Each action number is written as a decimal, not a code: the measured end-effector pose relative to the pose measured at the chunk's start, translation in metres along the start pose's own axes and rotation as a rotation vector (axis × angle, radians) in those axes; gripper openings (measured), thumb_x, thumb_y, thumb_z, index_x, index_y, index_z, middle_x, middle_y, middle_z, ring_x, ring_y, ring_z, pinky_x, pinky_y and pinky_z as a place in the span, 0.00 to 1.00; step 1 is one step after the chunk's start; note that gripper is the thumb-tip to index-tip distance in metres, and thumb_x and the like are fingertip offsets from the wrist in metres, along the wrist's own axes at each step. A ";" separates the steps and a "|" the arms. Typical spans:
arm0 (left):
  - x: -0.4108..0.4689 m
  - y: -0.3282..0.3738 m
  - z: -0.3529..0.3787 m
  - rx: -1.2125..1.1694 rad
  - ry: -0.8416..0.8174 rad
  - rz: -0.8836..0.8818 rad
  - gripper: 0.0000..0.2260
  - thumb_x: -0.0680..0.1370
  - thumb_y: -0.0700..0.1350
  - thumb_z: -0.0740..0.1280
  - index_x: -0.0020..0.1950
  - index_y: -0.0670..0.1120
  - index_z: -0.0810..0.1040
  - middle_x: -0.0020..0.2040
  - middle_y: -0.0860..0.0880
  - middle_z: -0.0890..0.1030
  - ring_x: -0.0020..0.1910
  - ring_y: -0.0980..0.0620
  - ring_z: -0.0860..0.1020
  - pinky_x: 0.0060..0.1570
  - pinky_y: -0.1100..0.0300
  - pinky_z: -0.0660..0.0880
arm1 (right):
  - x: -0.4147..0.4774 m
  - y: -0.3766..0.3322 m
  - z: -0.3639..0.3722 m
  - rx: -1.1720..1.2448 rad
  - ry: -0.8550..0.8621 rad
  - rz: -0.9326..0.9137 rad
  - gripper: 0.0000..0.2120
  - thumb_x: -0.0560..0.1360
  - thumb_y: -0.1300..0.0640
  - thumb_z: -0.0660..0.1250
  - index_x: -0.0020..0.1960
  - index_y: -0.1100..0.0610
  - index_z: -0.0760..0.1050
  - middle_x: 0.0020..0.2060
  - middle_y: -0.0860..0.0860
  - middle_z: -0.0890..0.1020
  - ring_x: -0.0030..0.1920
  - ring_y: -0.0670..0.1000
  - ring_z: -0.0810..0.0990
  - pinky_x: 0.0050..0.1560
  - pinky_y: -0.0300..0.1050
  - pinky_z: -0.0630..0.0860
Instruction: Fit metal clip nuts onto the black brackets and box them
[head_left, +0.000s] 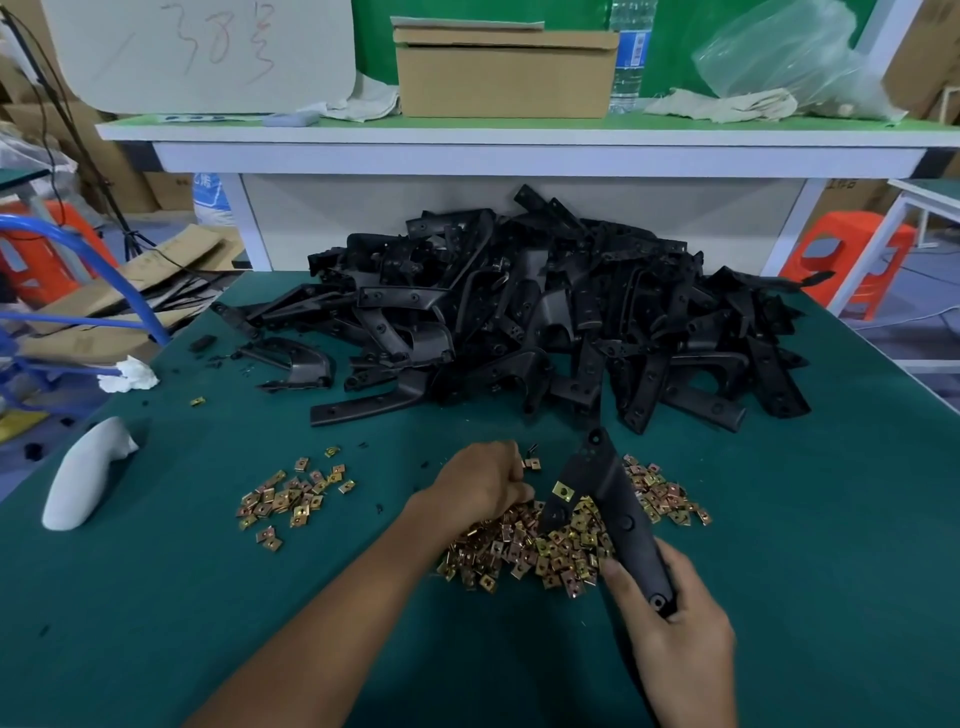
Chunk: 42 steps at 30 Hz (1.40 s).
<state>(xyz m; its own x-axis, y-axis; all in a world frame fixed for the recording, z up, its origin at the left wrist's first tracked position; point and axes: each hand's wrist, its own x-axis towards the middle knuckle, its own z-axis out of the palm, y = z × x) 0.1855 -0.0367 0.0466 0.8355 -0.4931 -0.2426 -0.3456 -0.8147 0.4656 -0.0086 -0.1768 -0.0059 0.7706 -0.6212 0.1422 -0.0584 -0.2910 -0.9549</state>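
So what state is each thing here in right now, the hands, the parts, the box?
held bracket, tilted over the nut pile, one clip nut fitted.
right hand, grips the held bracket's lower end.
left hand, fingers curled at the nut pile; any nut inside hidden.
nut pile, loose on the table.
bracket heap, loose, unboxed.
cardboard box, on the shelf, lid slightly ajar.

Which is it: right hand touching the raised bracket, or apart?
Touching. Head view: the right hand grips the raised bracket at its lower end.
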 end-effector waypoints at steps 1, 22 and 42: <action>-0.002 -0.002 0.001 -0.037 0.025 0.013 0.08 0.79 0.51 0.71 0.51 0.49 0.76 0.49 0.48 0.82 0.49 0.48 0.79 0.50 0.53 0.75 | 0.000 0.000 0.000 -0.006 -0.003 -0.001 0.16 0.72 0.50 0.78 0.53 0.34 0.78 0.39 0.36 0.84 0.40 0.37 0.81 0.36 0.27 0.73; -0.033 -0.019 -0.014 -0.936 0.134 0.021 0.10 0.80 0.50 0.70 0.48 0.45 0.85 0.35 0.48 0.84 0.32 0.53 0.80 0.34 0.61 0.79 | -0.001 0.000 0.002 -0.061 -0.024 -0.044 0.15 0.69 0.45 0.78 0.52 0.33 0.78 0.38 0.38 0.85 0.38 0.38 0.82 0.36 0.26 0.73; -0.059 -0.001 -0.019 -1.283 0.029 0.096 0.08 0.79 0.36 0.69 0.55 0.44 0.85 0.45 0.47 0.85 0.44 0.54 0.83 0.46 0.63 0.80 | -0.004 -0.005 0.003 -0.083 -0.064 -0.082 0.19 0.69 0.51 0.80 0.52 0.32 0.78 0.36 0.38 0.84 0.37 0.38 0.81 0.36 0.23 0.71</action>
<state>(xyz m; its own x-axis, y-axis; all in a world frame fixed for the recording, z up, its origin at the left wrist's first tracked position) 0.1446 -0.0016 0.0765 0.8450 -0.5127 -0.1519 0.2381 0.1065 0.9654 -0.0097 -0.1702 -0.0029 0.8137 -0.5461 0.1994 -0.0437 -0.3995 -0.9157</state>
